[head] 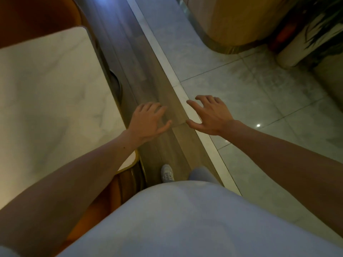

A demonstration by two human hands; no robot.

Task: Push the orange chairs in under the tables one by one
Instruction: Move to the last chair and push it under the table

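I see my left hand [150, 121] and right hand [209, 115] spread and empty over the floor, while the near orange chair [104, 197] and the far orange chair [42, 17] both look tucked against the desk [46, 93], so I judge this desk done.

A strip of wood flooring [157, 101] ran diagonally through the view. Along its right edge lay a pale stone border [163, 58], touching it the whole way. Right of that border spread grey-green marble tiles [259, 101] with thin dark joints and one small bright glint of light. Far from the strip, at the top right, a rounded tan column [239, 21] stood on the tiles, a metal band around its foot. Right of the column stood a white planter [291, 54] holding dark, drooping leaves [323, 25], with something red, too blurred to tell, between column and planter.
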